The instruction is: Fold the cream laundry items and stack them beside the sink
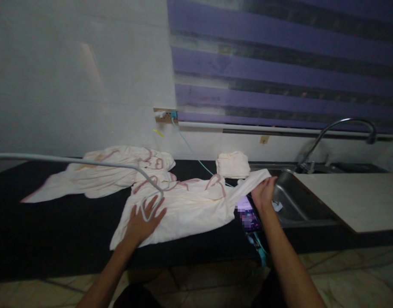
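A cream garment (193,209) with pink trim lies spread on the black countertop (81,239). My left hand (141,226) rests on its left part with the fingers spread. At the other end my right hand (263,194) grips a long strip of the cloth, perhaps a sleeve, and holds it out to the right, raised a little. A second cream garment (119,173) with pink trim lies crumpled behind on the left. Near the wall sits a neatly folded cream cloth (233,165). The fingertips of my right hand are partly hidden by the cloth.
A lit phone (249,218) lies beside my right wrist, with a teal strap (260,250) over the counter edge. A steel sink (293,196), faucet (340,122) and pale board (350,196) are on the right. A white cable (87,161) crosses the view; a teal cord (192,147) runs from the outlet.
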The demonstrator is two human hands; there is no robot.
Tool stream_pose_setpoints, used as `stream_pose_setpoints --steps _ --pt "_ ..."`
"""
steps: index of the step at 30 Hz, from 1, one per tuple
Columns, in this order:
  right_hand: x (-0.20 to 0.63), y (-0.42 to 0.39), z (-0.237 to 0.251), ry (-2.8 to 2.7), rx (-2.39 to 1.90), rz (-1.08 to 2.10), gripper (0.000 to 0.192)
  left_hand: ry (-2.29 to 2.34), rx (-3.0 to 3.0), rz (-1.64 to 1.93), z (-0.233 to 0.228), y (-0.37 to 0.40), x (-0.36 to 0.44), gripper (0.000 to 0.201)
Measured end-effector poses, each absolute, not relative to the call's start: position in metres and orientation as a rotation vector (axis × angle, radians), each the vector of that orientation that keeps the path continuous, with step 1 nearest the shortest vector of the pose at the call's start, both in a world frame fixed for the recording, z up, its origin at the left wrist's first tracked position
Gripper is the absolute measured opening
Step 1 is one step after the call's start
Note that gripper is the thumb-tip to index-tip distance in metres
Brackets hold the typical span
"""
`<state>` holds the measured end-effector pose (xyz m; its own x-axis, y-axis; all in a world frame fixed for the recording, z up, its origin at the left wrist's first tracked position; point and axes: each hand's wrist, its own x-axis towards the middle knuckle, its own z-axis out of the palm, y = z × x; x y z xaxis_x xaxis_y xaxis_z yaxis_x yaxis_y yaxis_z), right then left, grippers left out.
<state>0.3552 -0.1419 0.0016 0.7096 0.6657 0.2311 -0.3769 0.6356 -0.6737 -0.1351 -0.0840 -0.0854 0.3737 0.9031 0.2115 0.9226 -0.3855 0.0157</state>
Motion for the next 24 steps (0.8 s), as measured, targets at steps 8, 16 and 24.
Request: stream_pose_setpoints --steps 8,16,24 --pt "0.39 -0.171 0.005 -0.287 -0.351 0.855 0.058 -1.627 -2.598 -0.435 -0.08 -0.088 -0.136 0.049" --pt "0.44 -0.181 0.019 -0.202 -0.448 0.796 0.034 -1.691 -2.57 -0.423 -0.084 -0.086 -0.137 0.053" --pt "0.47 -0.193 0.008 -0.091 -0.625 0.666 0.044 -1.74 -2.504 -0.318 -0.093 -0.081 -0.137 0.06"
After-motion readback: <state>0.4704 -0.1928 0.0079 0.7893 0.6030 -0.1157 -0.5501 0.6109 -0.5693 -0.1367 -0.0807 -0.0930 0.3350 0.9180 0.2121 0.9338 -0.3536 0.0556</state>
